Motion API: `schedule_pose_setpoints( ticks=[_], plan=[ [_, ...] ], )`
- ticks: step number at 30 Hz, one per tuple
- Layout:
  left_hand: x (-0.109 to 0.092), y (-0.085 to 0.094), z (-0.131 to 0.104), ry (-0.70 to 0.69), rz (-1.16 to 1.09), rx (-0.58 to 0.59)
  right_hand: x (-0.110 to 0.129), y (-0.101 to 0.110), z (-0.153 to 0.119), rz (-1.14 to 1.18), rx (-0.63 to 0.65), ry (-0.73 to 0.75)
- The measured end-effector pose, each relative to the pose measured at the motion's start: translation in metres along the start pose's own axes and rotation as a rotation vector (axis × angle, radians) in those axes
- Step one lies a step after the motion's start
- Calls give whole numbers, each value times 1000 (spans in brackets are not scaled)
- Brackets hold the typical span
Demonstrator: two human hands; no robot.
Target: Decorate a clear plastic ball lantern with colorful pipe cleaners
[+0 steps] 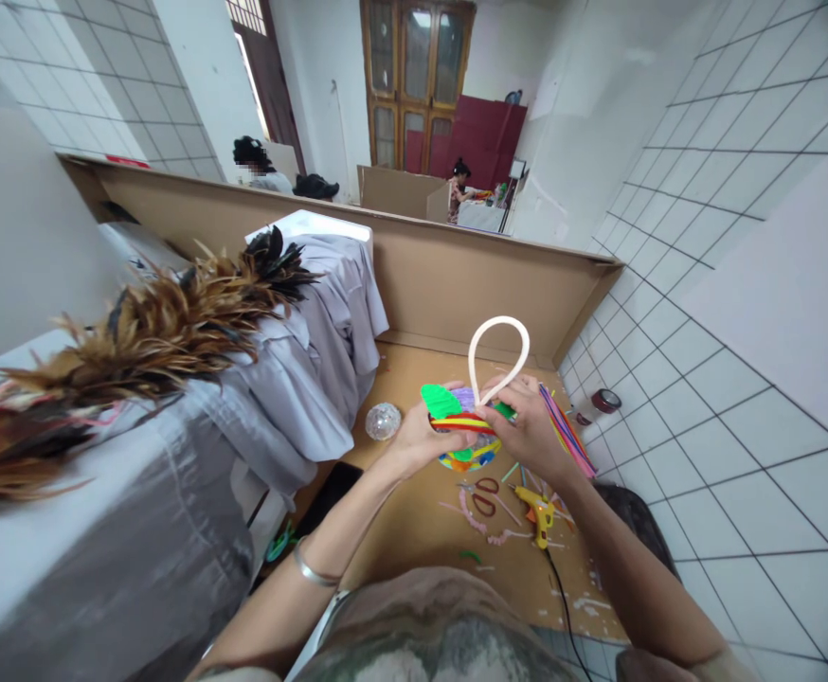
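Observation:
My left hand (424, 440) is closed on a colourful craft piece (465, 422) with red and yellow bands, a green leaf shape (441, 402) and a purple part behind it. My right hand (533, 426) pinches the base of a white loop (497, 327) that stands upright against the piece's right side. The loop looks like a bent fuzzy stem; I cannot tell whether it is fixed on. Beneath my hands lies a round, multicoloured object (465, 461), partly covered. My fingers hide some of the craft piece.
On the brown table are a clear glass ball (384, 421), scissors (486, 496), a yellow glue gun (538, 516) with a cord, and coloured stems (568, 431). A feather garland (193, 322) rests on grey cloth to the left. A cardboard partition (471, 270) rises behind; people sit beyond it.

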State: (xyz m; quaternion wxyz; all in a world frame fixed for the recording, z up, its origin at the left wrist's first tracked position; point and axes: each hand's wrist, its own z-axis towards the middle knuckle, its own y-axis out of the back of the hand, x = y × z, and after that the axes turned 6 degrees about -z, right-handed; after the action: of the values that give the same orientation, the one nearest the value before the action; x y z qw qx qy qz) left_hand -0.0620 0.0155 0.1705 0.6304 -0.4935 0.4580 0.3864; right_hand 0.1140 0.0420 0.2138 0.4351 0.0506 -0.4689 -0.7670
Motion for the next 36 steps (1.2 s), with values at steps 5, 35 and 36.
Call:
schedule_pose_setpoints(
  ticks=[5, 35, 36],
  plan=[
    [-4, 0, 1, 2, 8, -20, 0, 0, 2, -9, -39, -12],
    [-8, -2, -2, -4, 36, 3, -1, 8, 1, 45, 25, -80],
    [-9, -3, -2, -6, 27, 10, -1, 8, 1, 42, 24, -81]
  ],
)
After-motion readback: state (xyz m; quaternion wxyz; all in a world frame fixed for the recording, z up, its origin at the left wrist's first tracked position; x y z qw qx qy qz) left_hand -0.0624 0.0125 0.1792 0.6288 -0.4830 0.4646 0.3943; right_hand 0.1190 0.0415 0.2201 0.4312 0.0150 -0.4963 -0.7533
